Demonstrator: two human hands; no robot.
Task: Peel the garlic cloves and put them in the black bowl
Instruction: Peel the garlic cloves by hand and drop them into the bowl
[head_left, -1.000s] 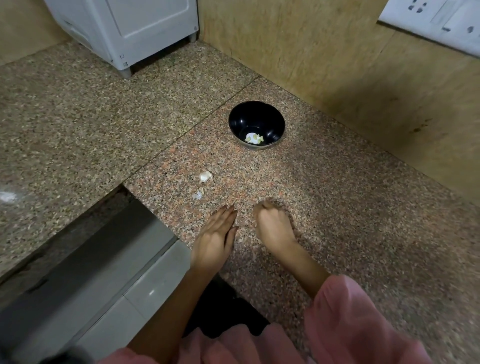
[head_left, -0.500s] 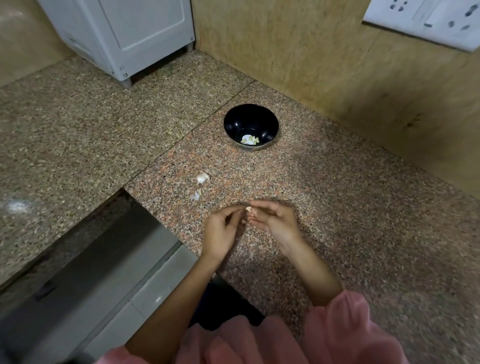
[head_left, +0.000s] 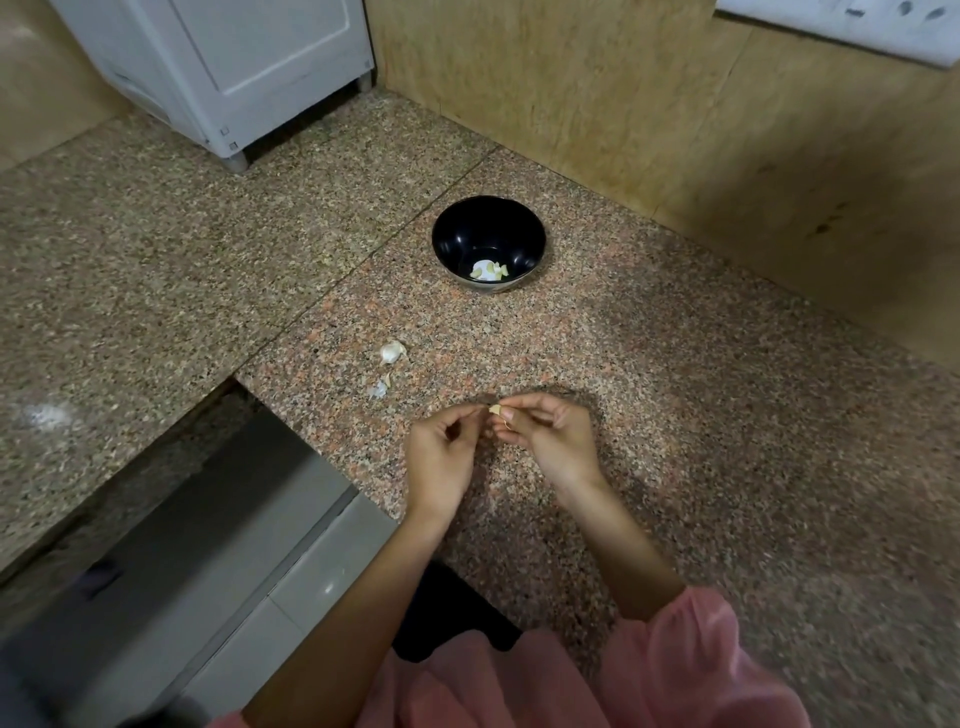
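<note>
A small pale garlic clove is pinched between the fingertips of my right hand, just above the granite counter. My left hand has its fingers curled and its fingertips meet the clove from the left. Farther back stands the black bowl with a few peeled cloves in its bottom. An unpeeled garlic clove lies on the counter to the left of my hands, with bits of papery skin just in front of it.
The speckled granite counter runs back to a wooden wall. A white appliance stands at the back left. The counter's edge drops off at the left front to a grey ledge.
My hands have lifted off the counter and come together on the clove. One second ago the left lay flat and the right was fisted on the surface.
</note>
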